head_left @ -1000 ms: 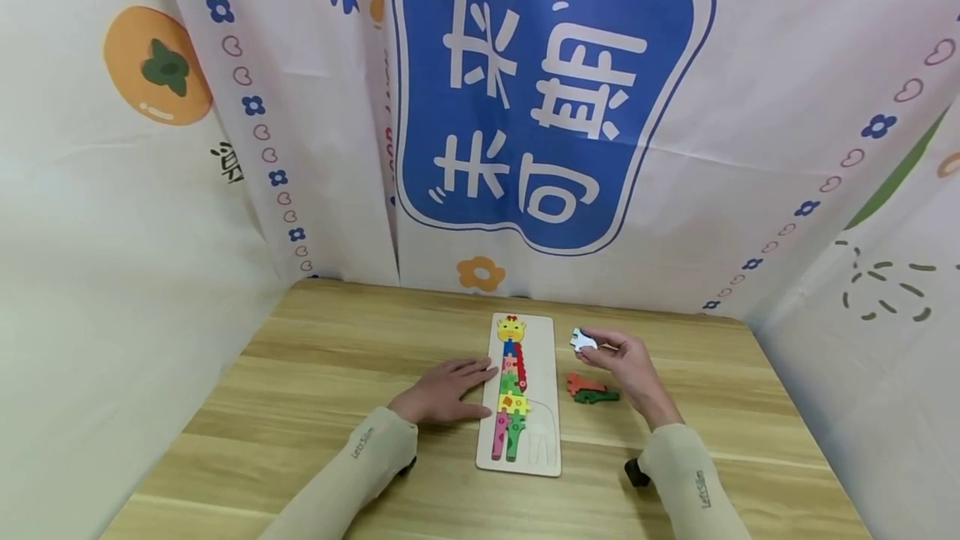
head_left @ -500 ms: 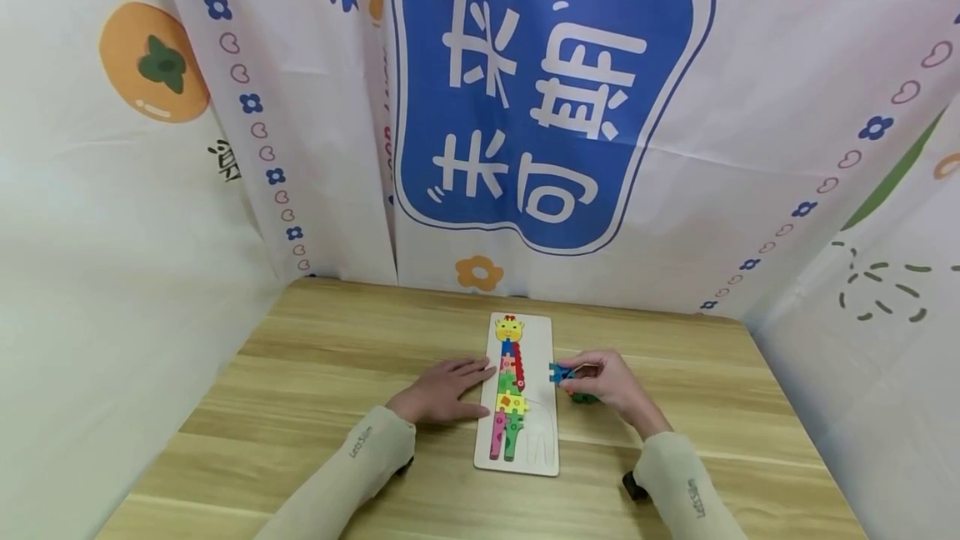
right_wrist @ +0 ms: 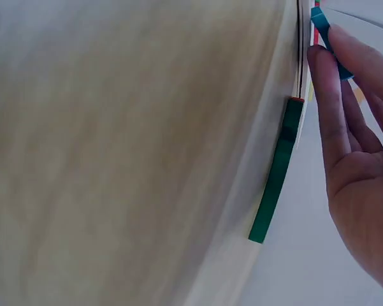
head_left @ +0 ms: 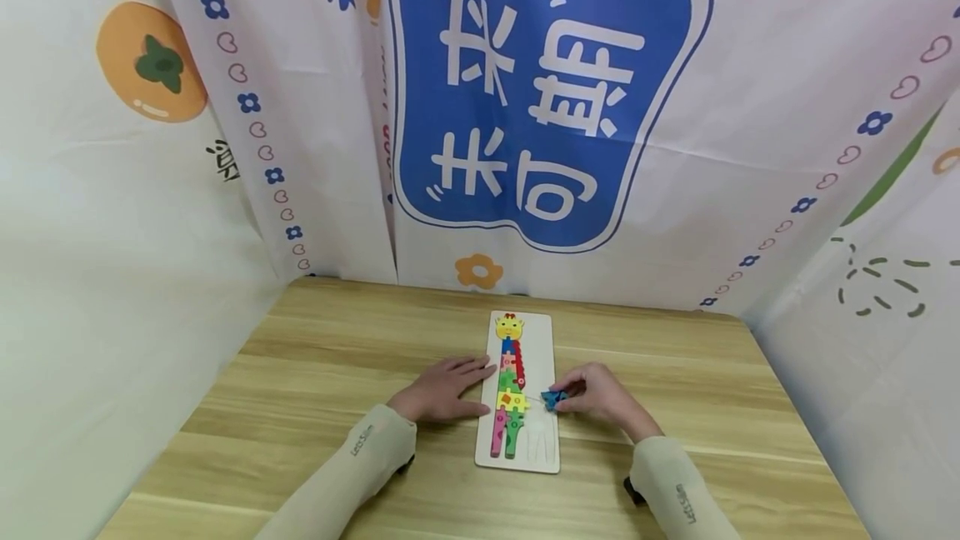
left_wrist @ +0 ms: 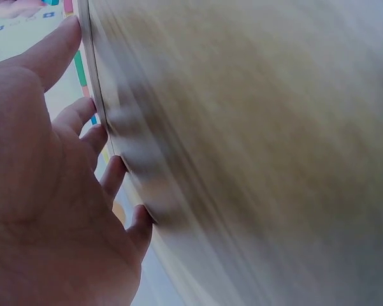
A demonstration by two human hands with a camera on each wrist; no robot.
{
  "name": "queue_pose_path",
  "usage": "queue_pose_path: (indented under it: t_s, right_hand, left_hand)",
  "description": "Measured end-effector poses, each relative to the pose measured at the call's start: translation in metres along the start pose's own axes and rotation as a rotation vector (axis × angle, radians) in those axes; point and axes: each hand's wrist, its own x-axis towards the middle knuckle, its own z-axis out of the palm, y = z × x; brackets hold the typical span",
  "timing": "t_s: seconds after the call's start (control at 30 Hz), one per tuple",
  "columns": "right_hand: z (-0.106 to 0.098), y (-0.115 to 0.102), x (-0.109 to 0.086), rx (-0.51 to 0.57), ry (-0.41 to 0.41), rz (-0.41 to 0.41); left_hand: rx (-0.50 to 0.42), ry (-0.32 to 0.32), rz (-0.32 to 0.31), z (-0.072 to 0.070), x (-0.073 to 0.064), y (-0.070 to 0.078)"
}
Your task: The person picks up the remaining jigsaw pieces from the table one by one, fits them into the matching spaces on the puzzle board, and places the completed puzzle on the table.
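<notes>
A pale puzzle board [head_left: 536, 340] lies on the table, carrying a row of coloured pieces that form a giraffe [head_left: 508, 327] with a yellow head. Along the board's left edge rests my left hand [head_left: 442, 392], its fingers spread and fairly straight; in the left wrist view the fingertips touch the edge. My right hand [head_left: 603, 400] pinches a blue puzzle piece [head_left: 553, 400] between thumb and fingers, over the board's right edge. The right wrist view shows that blue piece [right_wrist: 331, 43] edge-on. A green puzzle piece [right_wrist: 277, 172] lies on the table below the right hand, hidden in the head view.
Outlined leg shapes [head_left: 540, 444] show on the bare lower right of the board. The wooden table [head_left: 337, 357] reaches back to a printed cloth [head_left: 337, 190], with white cloth walls on both sides. A dark wrist strap part [head_left: 633, 490] sits under the right sleeve.
My right hand has brought the blue piece left and nearer, from beside the board to over its right edge, turning its blue face up. The left hand stays at the board.
</notes>
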Motion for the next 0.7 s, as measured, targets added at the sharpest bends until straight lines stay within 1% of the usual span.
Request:
queue_pose_path:
  t_s: [0.13, 0.23, 0.33, 0.5, 0.7]
  right_hand:
    - [0.0, 0.0, 0.001, -0.071, 0.003, -0.023]
    - [0.0, -0.001, 0.002, -0.104, -0.001, -0.031]
    - [0.0, -0.004, 0.001, -0.112, -0.013, -0.036]
    - [0.005, -0.015, -0.002, -0.113, -0.015, -0.05]
    - [0.015, -0.021, 0.001, -0.135, -0.039, -0.098]
  left_hand:
    - [-0.002, 0.002, 0.0, 0.0, 0.0, -0.001]
    - [0.002, 0.002, 0.002, 0.001, 0.001, -0.002]
    - [0.007, 0.001, 0.002, 0.002, 0.001, -0.002]
    - [0.016, -0.001, 0.003, 0.002, 0.001, -0.003]
    - [0.013, -0.004, 0.003, 0.0, 0.001, -0.003]
